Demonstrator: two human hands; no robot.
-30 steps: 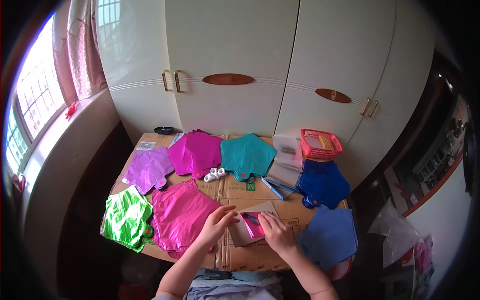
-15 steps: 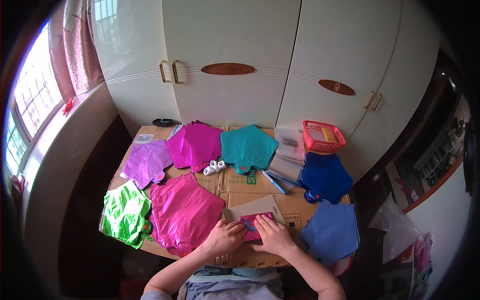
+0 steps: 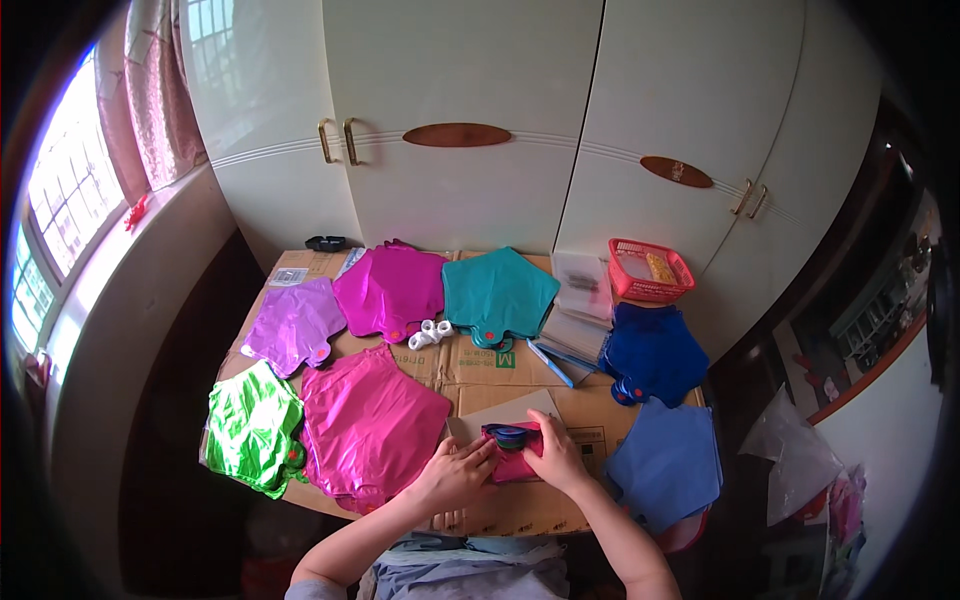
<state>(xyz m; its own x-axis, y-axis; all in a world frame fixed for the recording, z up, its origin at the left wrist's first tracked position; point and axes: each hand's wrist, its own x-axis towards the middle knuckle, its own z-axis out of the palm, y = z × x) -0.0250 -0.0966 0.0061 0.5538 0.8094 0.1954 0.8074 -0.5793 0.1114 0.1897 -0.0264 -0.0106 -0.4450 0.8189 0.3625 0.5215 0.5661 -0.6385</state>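
left hand [image 3: 455, 476] and right hand [image 3: 558, 460] at opposite edges of folded pink foil [image 3: 514, 467], cannot tell if either grip grasps it

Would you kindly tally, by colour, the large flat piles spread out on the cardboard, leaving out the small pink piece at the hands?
Pink: 2 (hot pink pile, magenta pile)
Blue: 2 (dark blue pile, pale blue pile)
Lilac pile: 1
Teal pile: 1
Green pile: 1
Total: 7
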